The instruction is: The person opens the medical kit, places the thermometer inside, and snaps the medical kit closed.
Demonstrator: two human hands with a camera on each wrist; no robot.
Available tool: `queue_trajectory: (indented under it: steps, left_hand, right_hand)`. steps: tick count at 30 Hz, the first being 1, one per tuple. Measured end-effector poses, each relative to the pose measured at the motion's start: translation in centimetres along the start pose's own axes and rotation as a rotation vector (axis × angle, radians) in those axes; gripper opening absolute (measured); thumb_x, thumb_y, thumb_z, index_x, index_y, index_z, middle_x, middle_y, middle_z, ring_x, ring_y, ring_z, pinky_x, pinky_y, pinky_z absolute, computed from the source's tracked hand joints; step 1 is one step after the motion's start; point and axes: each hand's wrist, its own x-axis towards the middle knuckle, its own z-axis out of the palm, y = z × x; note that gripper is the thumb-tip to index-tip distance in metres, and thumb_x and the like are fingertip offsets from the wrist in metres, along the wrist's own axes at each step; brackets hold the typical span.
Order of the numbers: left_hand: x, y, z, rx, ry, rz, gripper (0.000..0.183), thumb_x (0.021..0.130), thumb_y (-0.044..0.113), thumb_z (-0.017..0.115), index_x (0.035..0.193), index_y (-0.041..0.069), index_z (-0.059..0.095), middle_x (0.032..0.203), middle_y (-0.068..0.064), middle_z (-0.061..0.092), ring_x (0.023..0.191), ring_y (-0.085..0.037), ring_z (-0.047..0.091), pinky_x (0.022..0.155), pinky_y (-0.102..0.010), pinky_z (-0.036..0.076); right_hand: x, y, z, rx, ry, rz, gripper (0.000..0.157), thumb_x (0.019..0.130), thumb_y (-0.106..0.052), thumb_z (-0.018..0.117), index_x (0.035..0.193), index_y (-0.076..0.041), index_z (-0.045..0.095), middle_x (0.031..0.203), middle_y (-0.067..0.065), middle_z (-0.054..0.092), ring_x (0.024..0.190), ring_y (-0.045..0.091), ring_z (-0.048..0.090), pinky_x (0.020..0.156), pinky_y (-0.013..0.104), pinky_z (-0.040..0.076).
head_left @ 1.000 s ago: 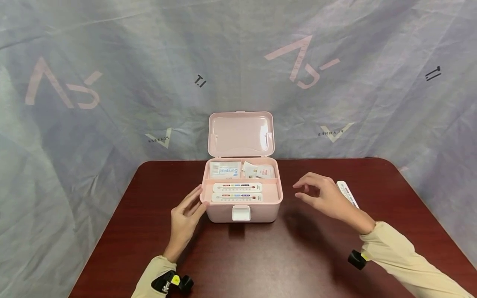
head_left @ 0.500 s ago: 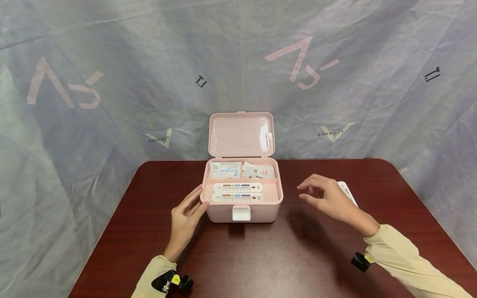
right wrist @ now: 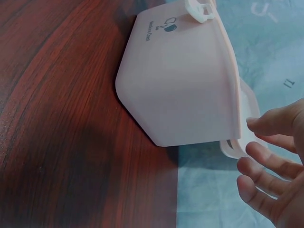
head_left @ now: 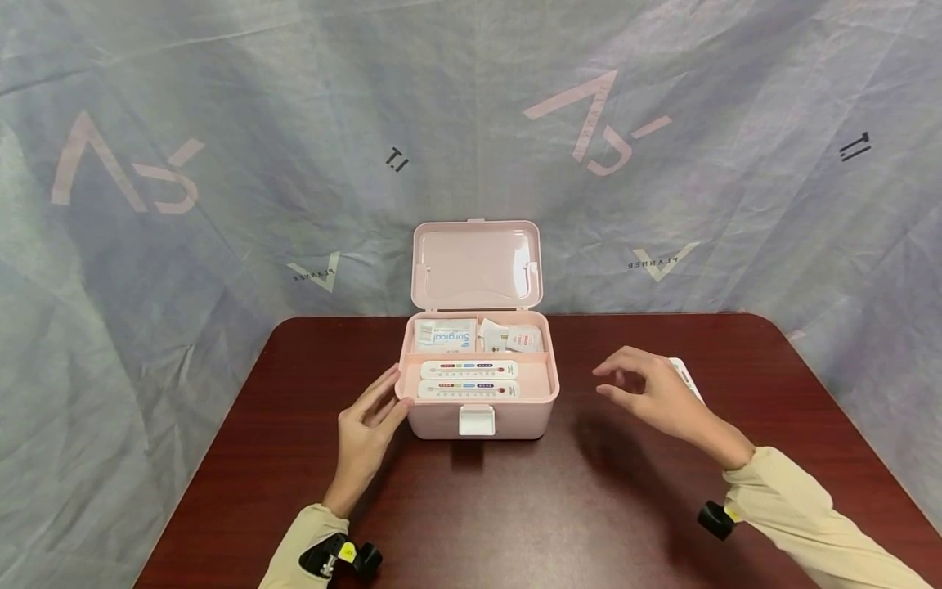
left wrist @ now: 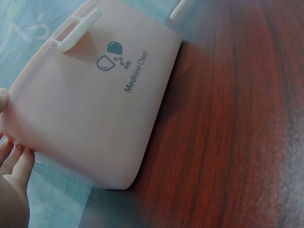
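Observation:
A pink medicine chest stands on the table with its lid raised. My left hand rests on its front left corner, fingertips at the side and thumb at the front rim. In the front compartment lie two white thermometers, one behind the other. Off to the right, my right hand hovers over the table with loosely bent fingers and holds nothing. Another white thermometer lies on the table, partly hidden behind that hand.
The chest's back compartments hold a packet marked Surgical and some small white packets. A white latch hangs at the chest's front. The dark red table ends at a grey cloth backdrop.
My right hand has drifted slightly to the right, away from the chest, covering more of the loose thermometer. My left hand and the chest have stayed in place.

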Motion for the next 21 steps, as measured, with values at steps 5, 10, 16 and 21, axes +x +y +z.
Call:
queue_trajectory:
  steps: [5,10,16,21]
  left_hand:
    - [0.1,1.3,0.2,-0.007,-0.003,0.002,0.045,0.082,-0.009,0.068,0.126,-0.009,0.056,0.133,-0.024,0.05,0.124,-0.034,0.047,0.093,-0.03,0.047]
    - [0.1,2.6,0.5,0.0,-0.007,-0.008,0.044,0.082,-0.009,0.068,0.124,-0.014,0.054,0.132,-0.029,0.049,0.124,-0.04,0.046,0.092,-0.023,0.047]
    - [0.0,2.8,0.5,-0.001,-0.005,-0.021,0.045,0.082,-0.009,0.068,0.125,-0.014,0.054,0.133,-0.028,0.049,0.124,-0.038,0.046,0.092,-0.026,0.047]
    - [0.1,2.7,0.6,-0.001,0.005,-0.012,0.044,0.082,-0.011,0.067,0.124,-0.014,0.054,0.131,-0.03,0.049,0.123,-0.039,0.047,0.092,-0.026,0.047]
  right_hand:
    - [-0.2,0.2,-0.1,-0.01,-0.003,0.021,0.026,0.075,-0.001,0.077,0.092,-0.019,0.069,0.076,-0.009,0.056,0.065,0.012,0.052,0.047,0.028,0.043]
    - [-0.5,0.4,-0.1,-0.004,-0.003,0.028,0.026,0.075,-0.001,0.077,0.091,-0.019,0.069,0.076,-0.01,0.056,0.065,0.011,0.052,0.048,0.027,0.042]
    - [-0.9,0.6,-0.3,0.008,-0.008,0.025,0.027,0.075,0.0,0.077,0.092,-0.019,0.069,0.076,-0.009,0.055,0.062,0.012,0.051,0.047,0.02,0.04]
    - [-1.1,0.6,-0.3,0.015,-0.009,0.027,0.026,0.075,0.0,0.077,0.092,-0.018,0.069,0.076,-0.008,0.055,0.062,0.012,0.05,0.047,0.018,0.039]
